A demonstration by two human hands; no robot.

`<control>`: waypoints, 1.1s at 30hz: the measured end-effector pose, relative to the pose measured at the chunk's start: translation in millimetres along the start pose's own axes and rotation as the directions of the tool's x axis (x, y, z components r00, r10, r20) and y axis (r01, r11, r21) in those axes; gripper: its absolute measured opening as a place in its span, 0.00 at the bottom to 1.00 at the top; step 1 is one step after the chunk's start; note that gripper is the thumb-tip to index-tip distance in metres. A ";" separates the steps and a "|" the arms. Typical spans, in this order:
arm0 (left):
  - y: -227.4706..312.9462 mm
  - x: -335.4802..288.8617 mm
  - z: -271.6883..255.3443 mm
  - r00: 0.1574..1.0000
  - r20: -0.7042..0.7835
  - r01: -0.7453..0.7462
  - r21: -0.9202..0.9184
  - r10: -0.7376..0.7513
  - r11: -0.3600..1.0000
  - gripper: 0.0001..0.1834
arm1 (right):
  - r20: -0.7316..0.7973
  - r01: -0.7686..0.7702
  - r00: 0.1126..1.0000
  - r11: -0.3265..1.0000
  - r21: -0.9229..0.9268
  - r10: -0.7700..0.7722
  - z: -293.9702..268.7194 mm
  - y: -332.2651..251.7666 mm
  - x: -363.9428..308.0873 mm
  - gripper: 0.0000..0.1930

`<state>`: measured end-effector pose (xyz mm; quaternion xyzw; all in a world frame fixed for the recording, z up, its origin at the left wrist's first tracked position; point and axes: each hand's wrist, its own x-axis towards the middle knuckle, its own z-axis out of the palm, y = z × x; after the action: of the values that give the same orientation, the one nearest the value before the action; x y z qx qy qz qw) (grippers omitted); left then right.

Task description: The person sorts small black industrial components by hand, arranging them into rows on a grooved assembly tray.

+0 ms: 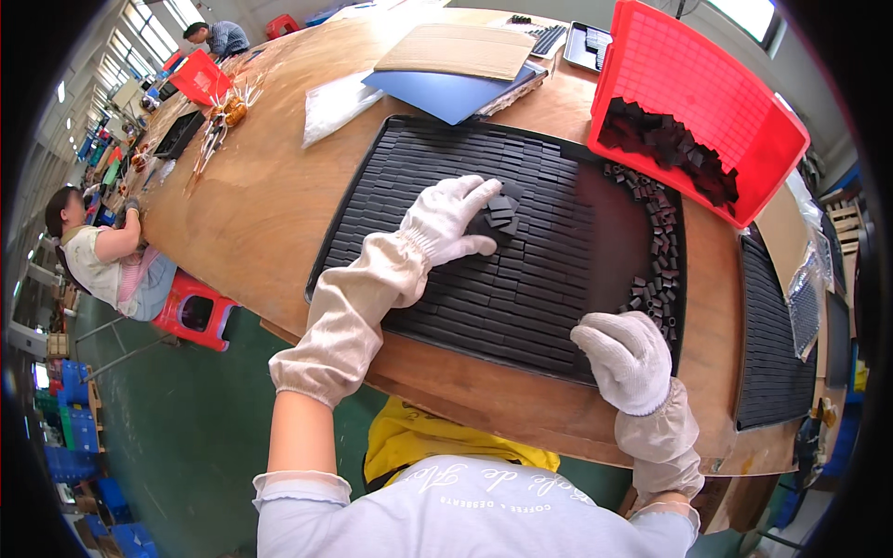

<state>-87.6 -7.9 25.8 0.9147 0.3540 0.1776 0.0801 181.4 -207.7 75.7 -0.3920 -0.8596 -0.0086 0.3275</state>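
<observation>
Both my hands wear whitish work gloves with beige sleeve covers. My left hand (pixel 453 221) is over the middle of a black tray (pixel 314 270), its thumb and fingers curled around a small heap of black blocks (pixel 503 215). Beneath it, rows of the same narrow black pieces (pixel 465 307) are laid tightly side by side. My right hand (pixel 629 361) is closed at the tray's near right part, fingertips pressed together; whatever they hold is hidden. Loose black pieces (pixel 662 223) lie scattered along the tray's right side, beside a bare strip of tray bottom (pixel 619 232).
A tilted red bin (pixel 707 70) with black pieces stands behind the tray's right corner. Cardboard (pixel 456 48) and a blue sheet (pixel 437 91) lie at the back. Another filled tray (pixel 777 344) is at right. Two people work farther left, one near a red stool (pixel 195 312).
</observation>
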 end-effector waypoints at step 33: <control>-10.0 30.9 11.1 0.957 0.140 -0.004 -0.868 -0.253 -0.496 0.11 | -0.038 -0.082 0.996 0.996 -0.043 0.080 -1.3 8.4 -25.8 0.25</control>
<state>-68.4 20.0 21.1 0.3276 0.1443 0.4495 0.8184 200.1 -219.5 60.0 -0.4335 -0.8366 -0.0216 0.3341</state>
